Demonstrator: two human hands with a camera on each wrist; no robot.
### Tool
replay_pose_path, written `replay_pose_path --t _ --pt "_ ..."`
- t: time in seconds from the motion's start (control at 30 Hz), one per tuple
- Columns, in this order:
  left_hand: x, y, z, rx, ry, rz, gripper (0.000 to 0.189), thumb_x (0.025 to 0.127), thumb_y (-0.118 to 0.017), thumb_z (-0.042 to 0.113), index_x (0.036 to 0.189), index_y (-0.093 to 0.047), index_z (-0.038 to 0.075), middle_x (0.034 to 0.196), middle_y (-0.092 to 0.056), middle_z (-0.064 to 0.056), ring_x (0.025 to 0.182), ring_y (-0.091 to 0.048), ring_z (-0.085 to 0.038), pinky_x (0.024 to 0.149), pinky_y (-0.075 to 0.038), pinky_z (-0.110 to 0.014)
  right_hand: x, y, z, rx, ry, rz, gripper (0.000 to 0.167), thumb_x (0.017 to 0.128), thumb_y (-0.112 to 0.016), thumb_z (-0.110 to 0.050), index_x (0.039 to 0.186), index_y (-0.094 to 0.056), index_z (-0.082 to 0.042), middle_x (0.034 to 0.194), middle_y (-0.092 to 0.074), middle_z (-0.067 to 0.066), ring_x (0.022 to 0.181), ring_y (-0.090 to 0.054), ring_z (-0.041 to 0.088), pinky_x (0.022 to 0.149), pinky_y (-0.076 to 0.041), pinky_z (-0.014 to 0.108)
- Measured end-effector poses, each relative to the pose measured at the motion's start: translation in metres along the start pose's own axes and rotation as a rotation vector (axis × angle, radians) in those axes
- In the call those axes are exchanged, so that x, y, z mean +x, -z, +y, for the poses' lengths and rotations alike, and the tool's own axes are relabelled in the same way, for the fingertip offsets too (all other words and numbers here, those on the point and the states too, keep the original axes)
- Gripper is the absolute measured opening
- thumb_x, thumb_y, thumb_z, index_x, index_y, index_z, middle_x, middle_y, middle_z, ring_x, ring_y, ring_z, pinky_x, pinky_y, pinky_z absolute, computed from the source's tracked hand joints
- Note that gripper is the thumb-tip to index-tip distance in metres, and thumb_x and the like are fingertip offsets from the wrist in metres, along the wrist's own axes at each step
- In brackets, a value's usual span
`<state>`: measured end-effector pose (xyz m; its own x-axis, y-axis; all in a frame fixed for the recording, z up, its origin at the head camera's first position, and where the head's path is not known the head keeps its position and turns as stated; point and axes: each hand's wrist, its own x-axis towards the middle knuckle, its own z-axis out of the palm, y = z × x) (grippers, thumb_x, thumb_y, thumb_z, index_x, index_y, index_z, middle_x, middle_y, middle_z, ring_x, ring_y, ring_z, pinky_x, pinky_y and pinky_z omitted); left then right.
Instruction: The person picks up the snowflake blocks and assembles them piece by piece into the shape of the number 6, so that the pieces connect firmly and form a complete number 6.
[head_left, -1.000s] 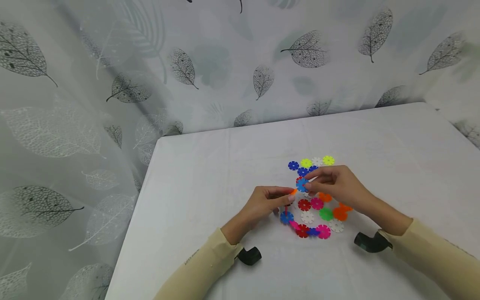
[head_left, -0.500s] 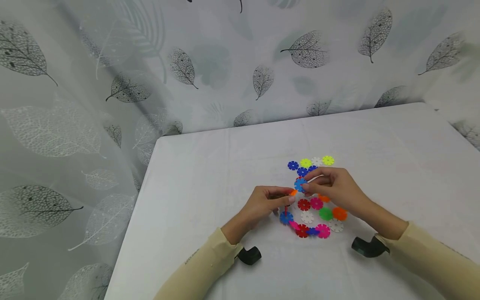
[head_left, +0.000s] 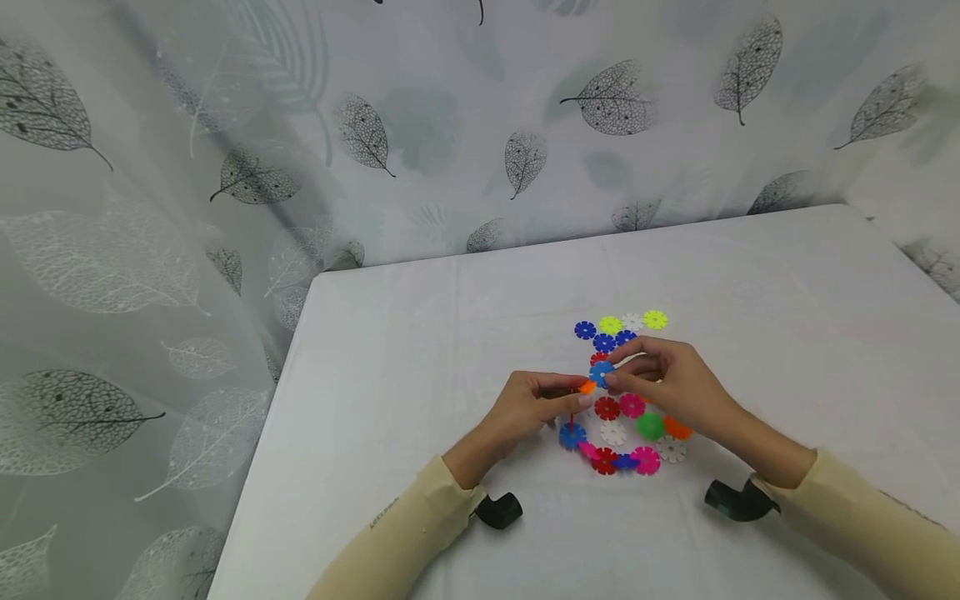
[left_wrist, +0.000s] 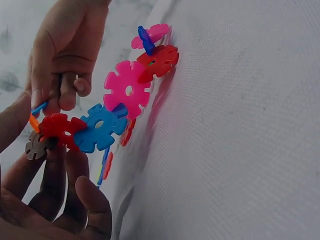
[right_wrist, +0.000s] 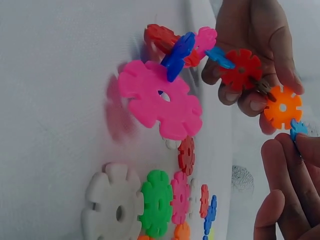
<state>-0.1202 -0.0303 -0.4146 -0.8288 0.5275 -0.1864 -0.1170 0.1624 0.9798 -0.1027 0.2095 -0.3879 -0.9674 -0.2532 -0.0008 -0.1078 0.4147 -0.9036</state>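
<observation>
My left hand pinches an orange notched flower disc between thumb and fingertips. That disc ends a linked chain, which runs through a dark disc, a red disc, a light blue disc and a pink disc. A second pink disc is at the chain's far end, low over the cloth. Opposite, my right hand holds another light blue disc between thumb and fingers. Its edge meets the orange disc's edge, seen best in the right wrist view.
Loose discs lie flat around the hands: a green disc, a white disc, a yellow disc, a dark blue disc and several others. A white cloth covers the table; a leaf-patterned curtain hangs behind.
My right hand has shifted slightly left, bringing the light blue disc against the orange one. The orange disc has turned more face-on. The left hand has stayed in place.
</observation>
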Motion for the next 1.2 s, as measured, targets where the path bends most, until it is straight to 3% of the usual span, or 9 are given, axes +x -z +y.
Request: replay_pose_path --t 0.13,0.27,0.57,0.7,0.9,1.2 --pt "-0.001 0.000 0.001 0.008 -0.008 -0.006 0.029 0.096 -0.073 0.021 0.123 -0.075 0.012 0.094 -0.074 -0.019 0.080 -0.062 -0.023 0.065 -0.046 -0.029 -0.001 -0.003 -0.002 -0.073 0.031 0.041 0.023 0.089 -0.081 -0.018 0.104 -0.069 -0.006 0.093 -0.075 0.003 0.084 -0.074 0.017 0.072 -0.057 0.024" --pt "0.000 -0.001 0.000 0.015 -0.023 -0.005 0.028 0.096 -0.072 0.019 0.122 -0.075 0.010 0.093 -0.073 -0.020 0.080 -0.063 -0.027 0.063 -0.046 -0.028 -0.002 -0.006 -0.002 -0.089 0.066 0.058 0.018 0.088 -0.081 -0.016 0.098 -0.069 -0.007 0.094 -0.075 0.003 0.084 -0.073 0.018 0.069 -0.058 0.025" --pt "0.000 -0.004 0.001 0.034 -0.012 0.036 0.028 0.095 -0.073 0.020 0.120 -0.075 0.007 0.095 -0.077 -0.006 0.087 -0.070 -0.013 0.071 -0.049 -0.028 -0.003 -0.012 0.000 -0.116 0.076 0.099 0.017 0.087 -0.082 -0.018 0.096 -0.071 -0.009 0.096 -0.076 0.003 0.084 -0.072 0.020 0.067 -0.058 0.025" --pt "-0.001 -0.003 0.000 0.057 -0.002 0.025 0.031 0.095 -0.073 0.022 0.122 -0.074 0.006 0.097 -0.077 -0.001 0.091 -0.071 -0.012 0.076 -0.052 -0.030 -0.002 -0.012 0.000 -0.107 0.082 0.074 0.017 0.087 -0.082 -0.017 0.097 -0.070 -0.010 0.096 -0.075 0.002 0.084 -0.072 0.018 0.069 -0.058 0.026" --pt "-0.002 0.003 -0.001 0.127 0.008 -0.013 0.033 0.096 -0.071 0.030 0.124 -0.074 0.011 0.096 -0.076 0.004 0.091 -0.069 -0.012 0.069 -0.051 -0.030 -0.001 -0.010 0.002 -0.091 0.057 0.014 0.022 0.088 -0.081 -0.019 0.105 -0.070 -0.010 0.097 -0.074 0.001 0.086 -0.073 0.017 0.072 -0.058 0.024" --pt "-0.004 0.000 0.003 0.114 -0.054 -0.010 0.039 0.095 -0.074 0.028 0.129 -0.070 0.008 0.096 -0.077 0.004 0.089 -0.072 -0.012 0.078 -0.059 -0.038 -0.003 -0.007 -0.002 0.043 0.025 -0.030 0.029 0.094 -0.075 -0.021 0.117 -0.068 -0.005 0.100 -0.076 0.006 0.091 -0.074 0.023 0.078 -0.060 0.035"
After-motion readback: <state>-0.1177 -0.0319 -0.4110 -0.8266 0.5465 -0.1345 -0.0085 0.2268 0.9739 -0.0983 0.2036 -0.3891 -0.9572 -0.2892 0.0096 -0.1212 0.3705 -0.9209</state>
